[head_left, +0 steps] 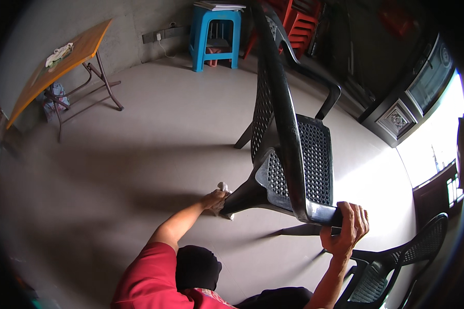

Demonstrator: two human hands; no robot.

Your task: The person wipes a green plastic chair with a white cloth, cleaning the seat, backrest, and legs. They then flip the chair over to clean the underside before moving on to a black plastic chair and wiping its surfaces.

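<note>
A black plastic armchair (315,159) with a woven-pattern seat and back stands tilted before me. My right hand (348,229) is closed around the front end of its near armrest (322,212). Lower down and to the left, my left hand (214,200) presses a crumpled white cloth (222,186) against the foot of one chair leg (242,198). Its fingers are wrapped over the cloth and partly hidden behind the leg.
A second black chair (371,284) stands at the lower right. An orange-topped folding table (85,45) bearing a cloth (60,55) is at the far left. By the back wall are a blue stool (198,38) and stacked red chairs (300,28). A dark carved door (399,121) stands right.
</note>
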